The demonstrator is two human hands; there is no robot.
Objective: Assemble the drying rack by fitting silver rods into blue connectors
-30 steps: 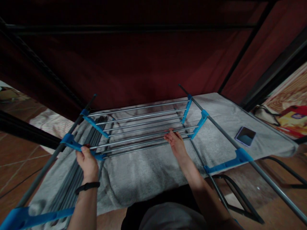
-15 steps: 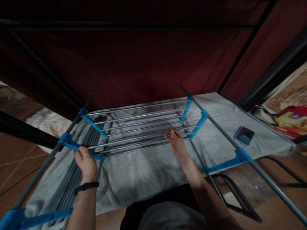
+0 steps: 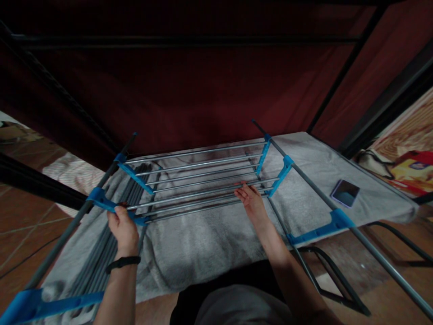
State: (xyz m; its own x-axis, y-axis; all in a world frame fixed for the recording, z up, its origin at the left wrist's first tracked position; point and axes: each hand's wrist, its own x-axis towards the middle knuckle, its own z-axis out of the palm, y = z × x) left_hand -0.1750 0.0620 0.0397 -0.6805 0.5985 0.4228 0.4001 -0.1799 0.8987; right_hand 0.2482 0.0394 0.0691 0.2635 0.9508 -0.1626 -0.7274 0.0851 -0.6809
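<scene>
A rack of grey metal tubes and blue plastic brackets stands on a grey cloth. My left hand [image 3: 124,229], wearing a black wristband, is closed round the left blue bracket [image 3: 104,202], close to where the metal rods enter it. My right hand [image 3: 251,200] has its fingertips at the right part of a metal rod [image 3: 199,195], thumb and fingers drawn together on it. Several rods span the left and right brackets in two tiers. Nearer me, the lower right bracket [image 3: 313,234] and lower left bracket [image 3: 62,307] have no rods between them.
Several loose grey tubes [image 3: 98,257] lie on the cloth [image 3: 189,253] at the left. A phone [image 3: 345,193] rests at the right. Behind stands a dark red panel [image 3: 203,99]. Black metal frame legs [image 3: 341,280] and a red and yellow package [image 3: 414,169] are at the right.
The rack's left side has shifted slightly to the right, with my left hand on its bracket. My right hand has slid a little to the right along the rod.
</scene>
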